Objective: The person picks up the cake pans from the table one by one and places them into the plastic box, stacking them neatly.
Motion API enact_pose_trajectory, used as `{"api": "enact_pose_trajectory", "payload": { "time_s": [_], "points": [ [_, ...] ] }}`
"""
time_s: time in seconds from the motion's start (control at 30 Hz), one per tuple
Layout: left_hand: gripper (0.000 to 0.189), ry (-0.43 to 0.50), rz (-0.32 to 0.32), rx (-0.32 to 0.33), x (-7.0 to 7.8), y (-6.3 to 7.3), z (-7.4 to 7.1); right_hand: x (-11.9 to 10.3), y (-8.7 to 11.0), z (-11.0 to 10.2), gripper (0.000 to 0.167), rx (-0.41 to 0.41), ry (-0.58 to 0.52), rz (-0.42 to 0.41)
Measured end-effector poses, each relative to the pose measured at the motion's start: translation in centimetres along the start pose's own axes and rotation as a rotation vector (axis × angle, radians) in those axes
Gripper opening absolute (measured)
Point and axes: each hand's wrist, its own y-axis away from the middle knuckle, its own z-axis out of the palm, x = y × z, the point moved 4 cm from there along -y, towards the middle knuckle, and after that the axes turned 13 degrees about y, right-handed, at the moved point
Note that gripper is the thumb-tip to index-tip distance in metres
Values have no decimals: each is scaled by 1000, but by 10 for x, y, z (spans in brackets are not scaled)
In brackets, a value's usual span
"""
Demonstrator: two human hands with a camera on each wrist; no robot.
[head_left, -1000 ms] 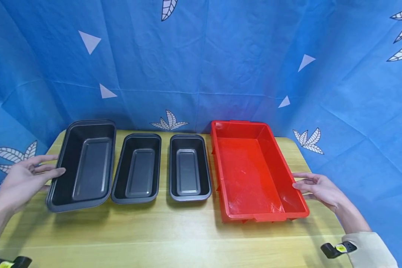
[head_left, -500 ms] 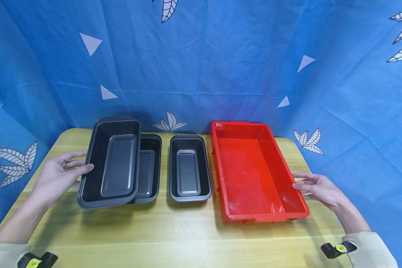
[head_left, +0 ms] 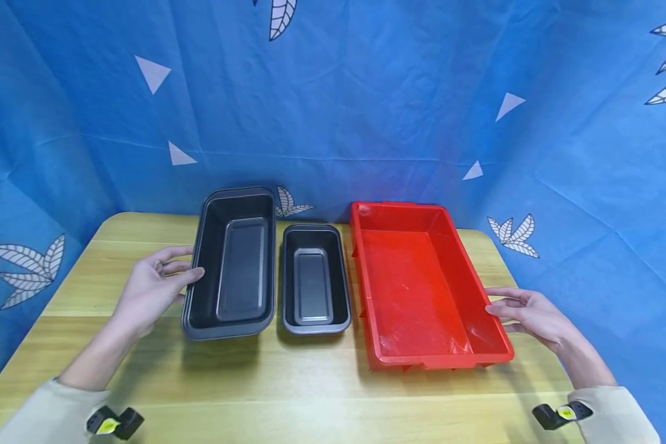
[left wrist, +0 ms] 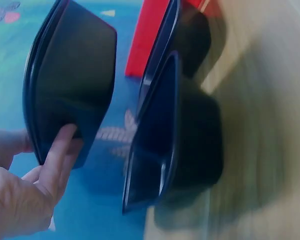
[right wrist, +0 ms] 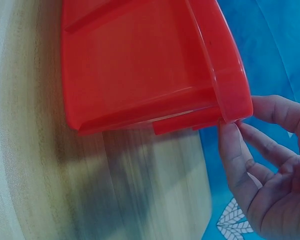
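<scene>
The pale yellow wood-grain desk (head_left: 288, 394) stood before a blue leaf-printed cloth (head_left: 333, 92). My left grip (head_left: 155, 283) pinched the left rim of the large dark-grey rectangular loaf pan (head_left: 243, 268), raised above the desk. My right grip (head_left: 527, 314) pinched the right rim of the red rectangular plastic tray (head_left: 407, 290). Since the earlier frame, the large pan had shifted right, hiding the medium dark-grey rectangular pan (left wrist: 196, 135) from the head view.

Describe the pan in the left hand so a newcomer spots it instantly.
On the yellowish wooden table, find the red rectangular plastic tray. To its left, the left hand holds a dark rectangular metal-looking pan. Unlike both dark neighbouring pans on the table, it is raised.
</scene>
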Motion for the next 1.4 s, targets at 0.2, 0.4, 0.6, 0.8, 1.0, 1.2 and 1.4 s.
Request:
{"api": "enact_pose_trajectory", "payload": {
  "time_s": [0.2, 0.4, 0.6, 0.8, 1.0, 1.2, 1.4],
  "points": [
    [61, 126, 5, -19, 6, 4, 24, -3, -2, 1, 71, -1, -16, -5],
    [59, 254, -18, -34, 9, 3, 53, -1, -3, 0, 70, 1, -10, -12],
    [53, 266, -22, -31, 8, 0, 83, 0, -2, 1, 71, -4, -4, -10],
    [51, 274, -21, -42, 4, -4, 112, 0, -2, 1, 69, -11, -26, -21],
    [50, 304, -21, -56, 10, -8, 138, 0, -2, 1, 69, -13, -27, -29],
    [49, 359, -15, -73, 17, -13, 165, 1, -1, 2, 67, -12, -34, -25],
    [49, 427, 0, -82, 22, -19, 189, 1, -1, 2, 66, -10, -39, -24]
  ]
}}
